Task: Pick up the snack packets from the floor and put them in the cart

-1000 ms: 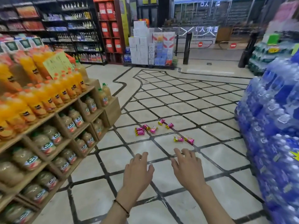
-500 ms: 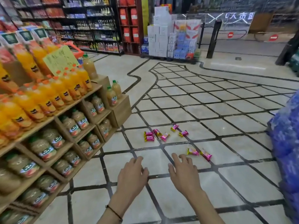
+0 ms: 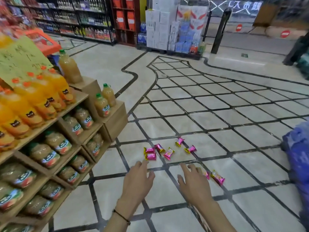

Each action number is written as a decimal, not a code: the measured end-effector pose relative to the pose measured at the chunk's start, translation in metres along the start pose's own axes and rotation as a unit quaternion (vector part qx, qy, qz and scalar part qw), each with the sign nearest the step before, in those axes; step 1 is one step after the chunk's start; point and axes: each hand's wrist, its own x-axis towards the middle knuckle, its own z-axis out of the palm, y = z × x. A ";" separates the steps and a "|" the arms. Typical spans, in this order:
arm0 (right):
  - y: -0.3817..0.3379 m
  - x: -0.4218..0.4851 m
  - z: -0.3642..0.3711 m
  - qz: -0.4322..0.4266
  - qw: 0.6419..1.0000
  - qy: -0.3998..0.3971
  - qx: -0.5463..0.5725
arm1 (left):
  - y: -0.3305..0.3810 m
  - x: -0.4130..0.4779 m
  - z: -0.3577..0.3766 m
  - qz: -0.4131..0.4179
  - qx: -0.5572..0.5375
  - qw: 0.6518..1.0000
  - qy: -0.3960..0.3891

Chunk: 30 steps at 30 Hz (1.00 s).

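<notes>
Pink foil snack packets lie scattered on the tiled floor, uncollected. Left hand and right hand reach toward them, fingers spread, holding nothing. No cart in view.

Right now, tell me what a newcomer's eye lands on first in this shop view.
The pink snack packets scattered on the pale tiled floor at centre stand out first, with the open left hand and right hand reaching toward them, both empty. On the left, wooden shelves stacked with bright orange juice bottles draw the eye next.
</notes>
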 end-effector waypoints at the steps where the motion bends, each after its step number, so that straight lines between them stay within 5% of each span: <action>1: -0.001 0.019 -0.003 0.004 1.000 -0.005 0.001 | -0.004 0.025 -0.005 -0.002 0.010 1.000 0.006; 11: 0.027 0.220 0.018 0.040 0.998 -0.013 0.054 | -0.011 0.234 0.031 0.005 0.033 0.998 -0.051; 20: 0.076 0.426 0.092 0.051 0.994 -0.066 0.069 | -0.026 0.417 0.117 0.022 0.124 0.975 -0.183; 30: 0.142 0.589 0.307 0.079 0.990 -0.111 0.036 | -0.119 0.574 0.327 0.140 0.161 0.946 -0.245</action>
